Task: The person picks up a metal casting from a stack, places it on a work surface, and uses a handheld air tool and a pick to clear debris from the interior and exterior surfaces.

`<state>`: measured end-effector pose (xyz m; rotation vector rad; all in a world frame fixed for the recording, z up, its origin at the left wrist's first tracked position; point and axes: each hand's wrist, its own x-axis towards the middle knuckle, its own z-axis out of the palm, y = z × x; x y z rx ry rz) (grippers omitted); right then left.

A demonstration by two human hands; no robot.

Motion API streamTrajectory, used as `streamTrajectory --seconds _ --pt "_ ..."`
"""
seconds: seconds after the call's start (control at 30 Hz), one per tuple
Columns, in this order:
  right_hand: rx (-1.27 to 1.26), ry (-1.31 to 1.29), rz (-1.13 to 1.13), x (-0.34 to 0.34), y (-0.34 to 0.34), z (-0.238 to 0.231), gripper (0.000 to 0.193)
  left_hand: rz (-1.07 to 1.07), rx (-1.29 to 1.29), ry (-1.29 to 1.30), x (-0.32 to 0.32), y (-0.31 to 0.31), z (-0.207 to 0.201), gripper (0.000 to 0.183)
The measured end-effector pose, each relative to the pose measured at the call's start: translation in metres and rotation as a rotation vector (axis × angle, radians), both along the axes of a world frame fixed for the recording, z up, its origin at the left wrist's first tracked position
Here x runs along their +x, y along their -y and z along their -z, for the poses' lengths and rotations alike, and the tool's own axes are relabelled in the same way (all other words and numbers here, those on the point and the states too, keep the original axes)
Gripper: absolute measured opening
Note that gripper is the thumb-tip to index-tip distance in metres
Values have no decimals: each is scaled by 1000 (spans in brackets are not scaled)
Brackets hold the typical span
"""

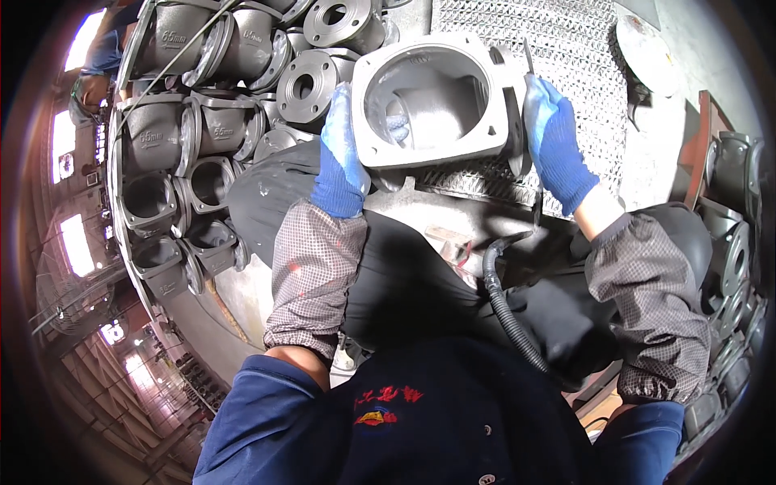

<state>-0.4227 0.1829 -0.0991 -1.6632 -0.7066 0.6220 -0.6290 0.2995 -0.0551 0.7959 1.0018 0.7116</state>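
A grey cast-metal valve body with a square-cornered flange and a wide round opening faces up over the mesh-topped bench. My left hand, in a blue glove, grips its left side, with fingertips showing inside the bore. On the other side, my right hand, also gloved in blue, is closed against the dark side flange; its fingertips are partly hidden. A thin dark rod sticks up beside the right fingers, and whether that hand holds it I cannot tell.
Several similar castings are stacked at the left. The bench's metal mesh lies beneath the work. A ribbed black hose runs by my legs. A pale round disc is at the far right, and more castings stand at the right edge.
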Motion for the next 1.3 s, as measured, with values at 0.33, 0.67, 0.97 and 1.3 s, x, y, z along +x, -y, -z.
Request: streamTrajectory --seconds 0.33,0.67,0.97,1.3 --pt "-326 701 -364 45 11 0 16 88 216 -102 27 16 -33 41" --pt "-198 -308 -218 85 7 4 32 429 1496 -432 38 10 -39 36" --pt "-473 276 -80 99 14 -3 24 630 752 -255 80 19 -65 60" --pt "-160 -183 176 61 23 -4 33 425 1779 -555 68 -25 -18 41"
